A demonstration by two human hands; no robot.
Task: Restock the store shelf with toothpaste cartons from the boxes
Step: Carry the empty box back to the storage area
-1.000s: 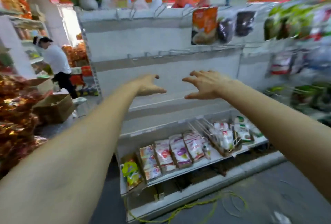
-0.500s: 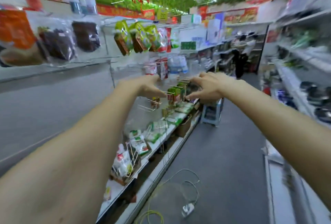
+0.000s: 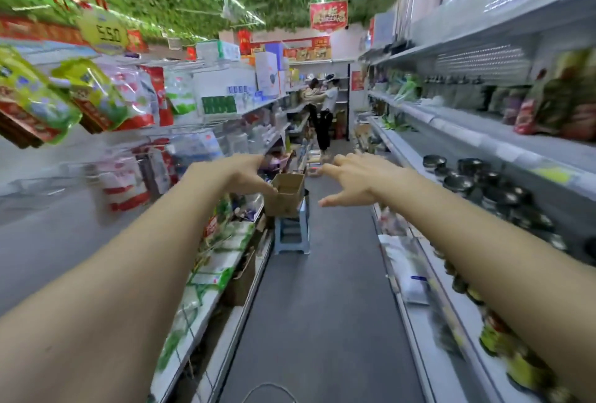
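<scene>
Cardboard, brown and open-topped, the box (image 3: pixel 288 193) sat on a blue stool (image 3: pixel 292 235) in the head view. The left hand (image 3: pixel 248 173) reached just left of the box and the right hand (image 3: pixel 358 180) to its right, each grip wide and empty. The box's contents were hidden. It was probably light but crushable, so best clasped by both side walls.

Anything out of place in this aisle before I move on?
An open box sits on a stool standing in the aisle, left of centre, and a loose cable loops on the floor at the bottom edge: a possible trip hazard.
</scene>
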